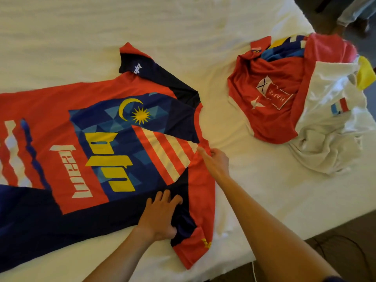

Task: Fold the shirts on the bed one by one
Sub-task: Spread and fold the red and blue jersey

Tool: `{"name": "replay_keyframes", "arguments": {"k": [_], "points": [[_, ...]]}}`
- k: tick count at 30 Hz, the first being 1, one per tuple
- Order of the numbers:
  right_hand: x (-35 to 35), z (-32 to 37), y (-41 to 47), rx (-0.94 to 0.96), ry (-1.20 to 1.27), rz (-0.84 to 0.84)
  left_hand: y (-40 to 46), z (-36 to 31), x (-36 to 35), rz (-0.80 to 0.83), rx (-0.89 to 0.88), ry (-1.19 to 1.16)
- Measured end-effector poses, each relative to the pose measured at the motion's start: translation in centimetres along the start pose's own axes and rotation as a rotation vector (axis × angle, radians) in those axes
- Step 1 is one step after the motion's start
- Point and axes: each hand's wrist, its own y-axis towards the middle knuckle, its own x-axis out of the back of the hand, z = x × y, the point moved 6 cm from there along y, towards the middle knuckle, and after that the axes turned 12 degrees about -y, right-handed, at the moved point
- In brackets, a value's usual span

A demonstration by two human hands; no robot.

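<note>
Only one bit of text is really being made out here: "HAPPY" or something close, printed upside down on a white tag point(275, 93) on the crumpled red shirt point(270, 88). Lettering on the spread jersey point(97, 143) is being shown sideways, too stylized to read.

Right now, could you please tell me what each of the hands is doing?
Left hand: open, pressing flat on the jersey.
Right hand: pinching the jersey's collar edge.

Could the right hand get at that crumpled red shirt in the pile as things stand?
Probably yes: the right hand rests at the spread jersey's collar, and only bare white sheet lies between it and the crumpled red shirt.
</note>
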Motion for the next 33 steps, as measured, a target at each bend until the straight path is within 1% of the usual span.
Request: {"name": "replay_keyframes", "arguments": {"k": [1,2,4,5,7,9,10,12,14,16,20,22,25,27,28,30,33], "points": [[0.2,0.1,0.6,0.026,-0.024,-0.036,0.2,-0.1,0.1,0.034,0.007,-0.025],[0.6,-0.4,1.0,0.015,-0.03,-0.106,0.6,-0.2,0.3,0.074,0.019,-0.051],[1.1,-1.8,1.2,-0.06,0.017,-0.214,1.4,-0.4,0.6,0.161,0.053,-0.091],[0.8,-2.1,1.2,-0.075,0.038,-0.215,1.7,-0.4,0.7,0.203,0.07,-0.106],[0.3,-2.2,1.6,-0.077,0.047,-0.16,2.3,-0.5,0.9,0.266,0.089,-0.11],[0.6,-2.0,2.4,-0.052,0.009,-0.123,2.7,-0.6,0.9,0.291,0.09,-0.115],[1.1,-2.1,2.8,-0.044,0.007,-0.14,2.8,-0.7,0.9,0.285,0.089,-0.13],[1.8,-2.5,3.0,-0.06,0.046,-0.207,2.8,-0.6,1.1,0.246,0.076,-0.182],[1.3,-2.5,1.8,-0.08,0.088,-0.223,2.3,-0.4,1.1,0.181,0.06,-0.248],[0.3,-2.6,0.1,-0.089,0.158,-0.183,1.4,-0.1,0.9,0.077,0.03,-0.29],[-0.8,-5.4,-4.8,-0.098,0.149,-0.103,-0.9,0.6,0.0,-0.145,-0.038,-0.401],[-1.5,-7.0,-7.7,-0.104,0.125,-0.047,-1.4,0.9,-0.4,-0.2,-0.067,-0.432],[-4.0,-9.5,-12.4,-0.129,0.13,0.096,-1.9,1.0,-0.8,-0.227,-0.084,-0.457],[-5.5,-11.1,-15.0,-0.135,0.109,0.154,-2.5,0.9,-1.0,-0.243,-0.112,-0.422],[-5.9,-11.8,-15.9,-0.14,0.101,0.161,-2.9,0.7,-1.3,-0.256,-0.137,-0.363],[-6.1,-13.0,-17.1,-0.163,0.096,0.141,-3.7,0.4,-1.8,-0.298,-0.157,-0.251],[-5.9,-13.4,-17.5,-0.162,0.104,0.109,-4.6,-0.2,-1.9,-0.396,-0.163,-0.212]]}}
